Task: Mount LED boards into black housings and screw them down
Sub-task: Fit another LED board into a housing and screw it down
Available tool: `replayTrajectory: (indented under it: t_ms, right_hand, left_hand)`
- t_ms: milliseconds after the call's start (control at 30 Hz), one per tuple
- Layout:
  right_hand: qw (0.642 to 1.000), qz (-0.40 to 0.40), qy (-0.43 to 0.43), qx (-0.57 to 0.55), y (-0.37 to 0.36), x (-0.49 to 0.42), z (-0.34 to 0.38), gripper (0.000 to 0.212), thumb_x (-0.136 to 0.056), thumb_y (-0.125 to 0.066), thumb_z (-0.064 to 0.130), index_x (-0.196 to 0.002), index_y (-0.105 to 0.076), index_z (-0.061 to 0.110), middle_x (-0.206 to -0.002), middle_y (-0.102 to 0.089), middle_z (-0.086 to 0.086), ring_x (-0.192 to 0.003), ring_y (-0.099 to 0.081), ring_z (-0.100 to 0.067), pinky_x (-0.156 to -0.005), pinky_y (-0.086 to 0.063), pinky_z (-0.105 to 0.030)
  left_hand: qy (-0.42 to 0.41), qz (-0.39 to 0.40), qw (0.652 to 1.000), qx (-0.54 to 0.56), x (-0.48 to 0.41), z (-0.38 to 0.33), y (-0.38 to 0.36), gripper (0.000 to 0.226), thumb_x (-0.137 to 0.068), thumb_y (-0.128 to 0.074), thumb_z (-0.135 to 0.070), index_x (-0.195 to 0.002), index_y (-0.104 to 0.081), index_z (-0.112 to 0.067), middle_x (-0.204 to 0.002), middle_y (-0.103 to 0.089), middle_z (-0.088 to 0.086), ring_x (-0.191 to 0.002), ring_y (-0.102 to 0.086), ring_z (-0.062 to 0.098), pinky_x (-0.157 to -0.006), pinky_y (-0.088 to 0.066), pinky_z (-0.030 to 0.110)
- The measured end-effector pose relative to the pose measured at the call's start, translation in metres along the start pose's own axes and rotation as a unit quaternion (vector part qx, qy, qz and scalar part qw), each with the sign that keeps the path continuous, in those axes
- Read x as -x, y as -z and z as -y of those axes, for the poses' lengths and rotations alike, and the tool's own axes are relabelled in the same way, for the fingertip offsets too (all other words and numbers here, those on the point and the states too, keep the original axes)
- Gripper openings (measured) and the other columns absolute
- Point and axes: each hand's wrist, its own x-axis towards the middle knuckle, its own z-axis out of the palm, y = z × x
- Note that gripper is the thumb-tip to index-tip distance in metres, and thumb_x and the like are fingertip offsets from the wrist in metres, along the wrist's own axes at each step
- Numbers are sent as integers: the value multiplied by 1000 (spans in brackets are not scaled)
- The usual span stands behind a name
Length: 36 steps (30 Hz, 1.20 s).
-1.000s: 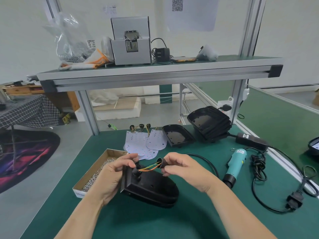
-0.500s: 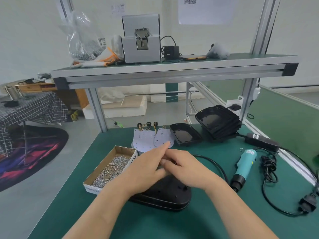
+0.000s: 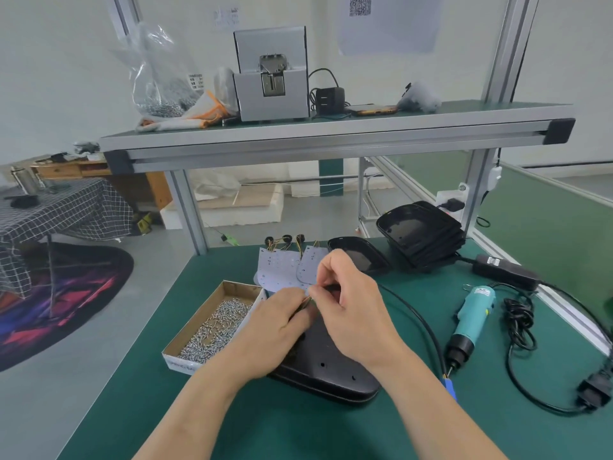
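Pinching thin wires at the far end of the black housing, both hands meet tip to tip. The left hand comes in from the shell's left edge; the right hand lies over its top. Fingers of both are curled tight, thumb vs index, w/ only the wires btwn them. How much the right one really grips is partly hidden.

The housing lies dome-up on the table, prob. open side down. Its long axis runs near-right to far-left, so the wire end is the end farthest from the person.

Judgement: lead-dressing step, screws not yet in. The screwdriver lies off to the right, nearer the right hand. The screw box is just beside the left hand. Spare LED boards lie just beyond the fingertips.
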Motion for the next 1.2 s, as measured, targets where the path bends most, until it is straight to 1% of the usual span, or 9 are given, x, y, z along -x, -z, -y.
replayTrajectory:
  t_ms: [167, 233, 333, 467, 633, 767, 867, 1033, 1200]
  right_hand:
    - [1000, -22, 16, 0, 13, -6, 4, 28, -94, -62, 10, -86, -41, 27, -73, -48, 12, -59, -38, -16, -60, -40, -40]
    - [999, -25, 20, 7, 13, -4, 5, 27, -94, -62, 9, -87, -41, 25, -75, -48, 11, -59, -37, -15, -60, -40, -40]
    - [999, -27, 20, 12, 11, -3, 3, 28, -93, -62, 9, -88, -41, 26, -78, -49, 10, -60, -38, -15, -60, -40, -37]
    - [999, -44, 4, 10, 11, -3, -2, 27, -93, -63, 8, -88, -43, 25, -79, -51, 10, -59, -39, -15, -59, -39, -34]
    - [997, -47, -9, 65, 25, -5, -3, 8, -98, -59, 25, -95, -52, 28, -85, -61, 16, -77, -55, -7, -71, -46, -35]
    - [946, 59, 42, 315, 34, -8, 11, 41, -99, -32, 57, -86, -59, 29, -80, -63, 12, -93, -49, -13, -91, -32, -37]
    - [897, 158, 43, 411, 25, -6, 22, 37, -105, -28, 53, -94, -51, 27, -96, -63, 7, -96, -55, -22, -93, -30, -38]
    - [907, 246, -44, 340, 27, -11, 22, 31, -107, -34, 45, -96, -49, 20, -99, -62, -5, -87, -52, -28, -71, -33, -36]
    - [952, 224, -125, 166, 43, -16, 2, 29, -102, -53, 34, -79, -50, 17, -75, -50, 4, -72, -46, -16, -61, -32, -30]
  left_hand:
    - [69, 13, 996, -58, 5, 19, -7, 51, -102, -37, -48, -118, -58, -5, -142, -42, 19, -136, -34, 34, -118, -28, 51]
    - [75, 11, 997, -8, 8, 25, -10, 26, -106, -39, -40, -115, -63, -32, -147, -40, -2, -150, -15, 27, -121, -21, 46]
    - [53, 40, 997, 33, 10, 28, -8, 27, -106, -44, -32, -82, -49, -42, -103, -41, -25, -141, -24, 25, -111, -32, 42]
    - [78, 9, 995, 69, 9, 28, -9, 30, -94, -50, -50, -87, -54, -22, -107, -44, -5, -118, -46, 16, -105, -39, 41]
    - [83, -108, 989, 57, 4, 18, -18, 20, -90, -69, -36, -85, -67, -17, -113, -49, -16, -101, -44, -14, -80, -29, -2]
    - [75, -128, 989, 9, -6, 3, -19, 11, -88, -70, -30, -84, -67, -20, -111, -49, -3, -108, -50, 15, -81, -35, 24]
    - [93, -136, 986, -24, -8, -6, -20, 25, -84, -64, -10, -101, -71, -27, -140, -43, 1, -124, -47, 18, -86, -29, 17]
    - [92, -132, 987, -18, -8, -18, -20, 25, -81, -68, -16, -101, -70, -30, -153, -32, 1, -134, -42, 14, -90, -29, 15]
    - [78, -41, 992, 93, 4, -11, 1, 73, -56, -77, -62, -124, -57, -48, -153, -23, -20, -128, -44, -5, -100, -38, 17]
